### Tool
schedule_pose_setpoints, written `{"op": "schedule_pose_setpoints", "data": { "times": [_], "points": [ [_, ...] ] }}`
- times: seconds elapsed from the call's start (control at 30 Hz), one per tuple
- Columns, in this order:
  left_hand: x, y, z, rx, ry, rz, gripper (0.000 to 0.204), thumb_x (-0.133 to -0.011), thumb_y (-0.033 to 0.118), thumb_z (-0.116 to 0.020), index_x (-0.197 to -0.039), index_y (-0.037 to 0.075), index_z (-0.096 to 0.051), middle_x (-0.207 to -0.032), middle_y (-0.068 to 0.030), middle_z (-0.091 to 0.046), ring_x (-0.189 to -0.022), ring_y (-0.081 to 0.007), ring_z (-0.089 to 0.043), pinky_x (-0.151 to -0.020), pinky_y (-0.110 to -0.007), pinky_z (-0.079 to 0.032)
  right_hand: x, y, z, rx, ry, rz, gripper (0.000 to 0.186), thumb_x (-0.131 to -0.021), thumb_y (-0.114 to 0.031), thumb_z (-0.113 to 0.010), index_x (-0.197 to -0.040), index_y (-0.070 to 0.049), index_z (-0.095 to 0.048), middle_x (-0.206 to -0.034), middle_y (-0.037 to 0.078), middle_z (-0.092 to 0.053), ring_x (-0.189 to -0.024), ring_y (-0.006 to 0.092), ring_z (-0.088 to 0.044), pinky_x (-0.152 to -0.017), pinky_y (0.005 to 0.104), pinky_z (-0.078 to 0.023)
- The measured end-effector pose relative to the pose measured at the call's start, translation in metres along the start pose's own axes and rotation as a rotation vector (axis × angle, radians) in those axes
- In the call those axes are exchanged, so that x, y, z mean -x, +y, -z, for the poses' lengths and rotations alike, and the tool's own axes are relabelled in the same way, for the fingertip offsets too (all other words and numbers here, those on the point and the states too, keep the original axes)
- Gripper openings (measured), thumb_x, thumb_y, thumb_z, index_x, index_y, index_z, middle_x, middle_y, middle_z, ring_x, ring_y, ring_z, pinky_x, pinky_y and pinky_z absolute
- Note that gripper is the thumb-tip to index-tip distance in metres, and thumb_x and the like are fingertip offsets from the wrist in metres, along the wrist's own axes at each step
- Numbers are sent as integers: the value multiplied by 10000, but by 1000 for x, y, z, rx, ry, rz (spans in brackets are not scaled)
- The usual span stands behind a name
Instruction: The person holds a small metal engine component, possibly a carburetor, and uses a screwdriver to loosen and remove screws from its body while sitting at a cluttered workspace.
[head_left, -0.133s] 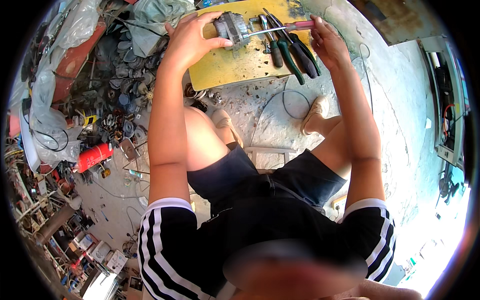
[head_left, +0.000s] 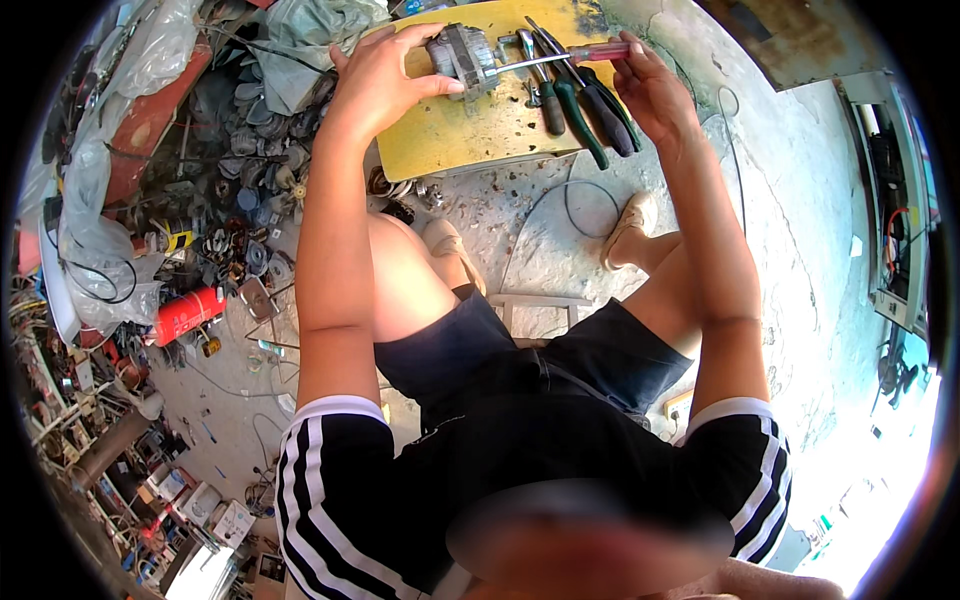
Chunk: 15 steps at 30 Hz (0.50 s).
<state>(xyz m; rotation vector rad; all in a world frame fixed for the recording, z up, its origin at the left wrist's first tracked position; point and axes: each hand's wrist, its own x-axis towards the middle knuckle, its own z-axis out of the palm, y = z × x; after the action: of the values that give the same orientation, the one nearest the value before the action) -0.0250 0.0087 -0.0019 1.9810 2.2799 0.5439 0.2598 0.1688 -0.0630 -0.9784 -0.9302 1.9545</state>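
Note:
My left hand point(head_left: 385, 80) grips a small electric motor point(head_left: 464, 58) with a grey metal body at the far left part of a yellow tabletop point(head_left: 430, 140). Its thumb presses the near side and its fingers reach over the far side. In my right hand point(head_left: 655, 90) is a screwdriver point(head_left: 600, 51) with a red handle, pinched between thumb and fingers. The metal shaft points left, and its tip meets the right side of the motor. Below the shaft lie pliers with dark green handles point(head_left: 580, 120), another tool with dark handles point(head_left: 608, 118) and a green-handled screwdriver point(head_left: 551, 108).
A heap of metal parts point(head_left: 250, 150) and plastic sheeting point(head_left: 300, 60) crowds the left side. A red cylinder point(head_left: 190, 314) lies on the floor there. A thin cable point(head_left: 570, 205) loops below the table. At the right stands an open metal cabinet point(head_left: 890, 220).
My right hand has shifted very slightly left, and its fingers sit a little differently on the screwdriver handle. My left hand and the motor stay put.

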Motion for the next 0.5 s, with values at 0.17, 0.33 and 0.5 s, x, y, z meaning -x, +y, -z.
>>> {"op": "schedule_pose_setpoints", "data": {
  "times": [0.17, 0.33, 0.5],
  "points": [
    [-1, -1, 0, 20, -6, 0, 713, -678, 441, -817, -1309, 191, -600, -1292, -98, -621, -1235, -294, -528, -1092, -515, -187, 3, 4, -1, -116, 13, -38, 391, -1026, -269, -492, -1380, -104, -481, -1089, 5, -604, -963, 95, -566, -825, 238, -467],
    [-2, 1, 3, 25, -32, 12, 708, -681, 436, -816, -1312, 201, -599, -1284, -95, -627, -1220, -280, -542, -1081, -486, -204, 10, 5, -5, -145, 57, -13, 407, -1023, -256, -493, -1382, -66, -459, -1147, 51, -599, -992, 129, -580, -903, 283, -486],
    [-1, 0, 2, 29, -33, 8, 702, -696, 441, -808, -1323, 213, -590, -1287, -90, -626, -1218, -281, -542, -1077, -473, -211, 11, 3, -9, -218, 28, 63, 409, -1007, -268, -535, -1370, -89, -477, -1122, 18, -590, -1010, 129, -579, -959, 317, -457]
  ]
}}
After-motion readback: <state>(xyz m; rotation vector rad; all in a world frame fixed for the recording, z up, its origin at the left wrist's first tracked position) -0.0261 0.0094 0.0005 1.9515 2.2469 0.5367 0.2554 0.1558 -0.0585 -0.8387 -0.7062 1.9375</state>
